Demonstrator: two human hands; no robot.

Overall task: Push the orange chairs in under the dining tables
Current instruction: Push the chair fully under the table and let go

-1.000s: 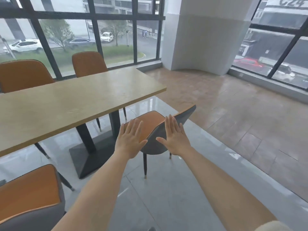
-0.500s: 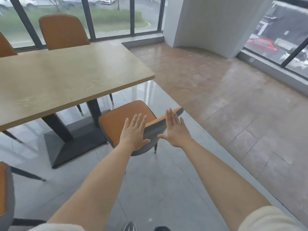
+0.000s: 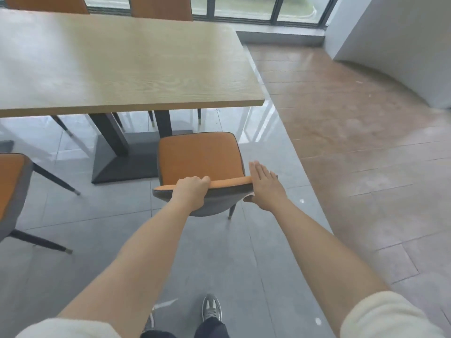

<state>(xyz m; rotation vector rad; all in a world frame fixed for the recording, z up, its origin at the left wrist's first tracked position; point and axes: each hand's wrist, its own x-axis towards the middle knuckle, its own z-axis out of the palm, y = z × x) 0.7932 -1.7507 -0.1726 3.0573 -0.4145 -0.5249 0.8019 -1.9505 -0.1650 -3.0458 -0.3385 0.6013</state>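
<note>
Orange chair (image 3: pixel 199 157) stands on grey tiles (image 3: pixel 73 211) before wooden table (image 3: pixel 127 64).

I see an orange chair (image 3: pixel 200 158) with a grey shell, a pale wood-grain table top (image 3: pixel 117 64) on a black base (image 3: pixel 124 164), grey floor tiles (image 3: pixel 102 215), reddish-brown tiles (image 3: pixel 361 132), cream sleeves (image 3: pixel 390 315).

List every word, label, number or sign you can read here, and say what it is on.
None. No readable text shows on the table, the chair held by the left hand and touched by the right hand, the floor, or the shoe.
</note>
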